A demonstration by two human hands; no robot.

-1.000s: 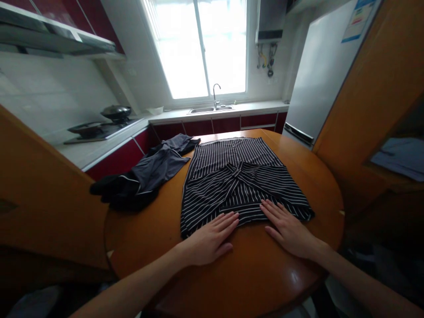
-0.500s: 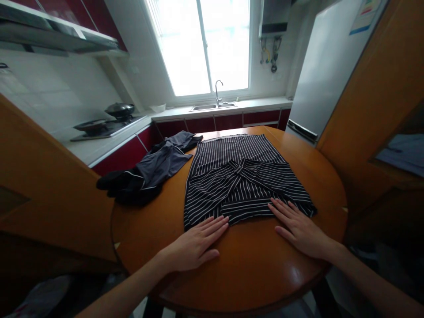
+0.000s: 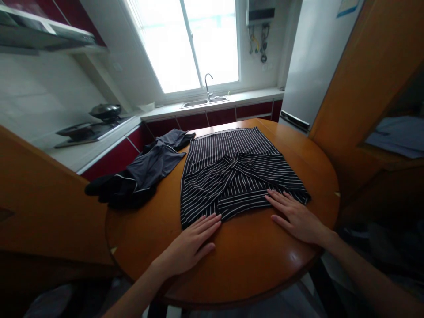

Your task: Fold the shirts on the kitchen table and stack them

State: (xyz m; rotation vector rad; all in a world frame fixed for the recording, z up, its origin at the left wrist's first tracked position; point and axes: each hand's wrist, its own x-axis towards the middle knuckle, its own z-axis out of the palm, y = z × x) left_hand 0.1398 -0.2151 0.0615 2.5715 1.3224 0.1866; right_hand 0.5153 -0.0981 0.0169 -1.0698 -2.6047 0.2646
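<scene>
A black garment with white stripes (image 3: 236, 165) lies spread on the round wooden table (image 3: 245, 260), its sleeve-like parts crossed over the middle. My left hand (image 3: 188, 245) rests flat, fingertips on the garment's near left edge. On the near right edge lie the fingertips of my right hand (image 3: 296, 218), its fingers stretched out and palm down. Neither hand grips the cloth. A grey and black garment (image 3: 145, 170) lies loosely bunched at the table's left edge, partly hanging over it.
Beyond the table, a white counter (image 3: 165, 111) holds a sink with a faucet (image 3: 208, 86). At the left are a stove and a dark pan (image 3: 106, 111). A silver fridge (image 3: 314, 66) stands at the right.
The camera view has tilted and shifted slightly, so the scene sits a little further left and higher. Both hands remain flat at the striped garment's near edge.
</scene>
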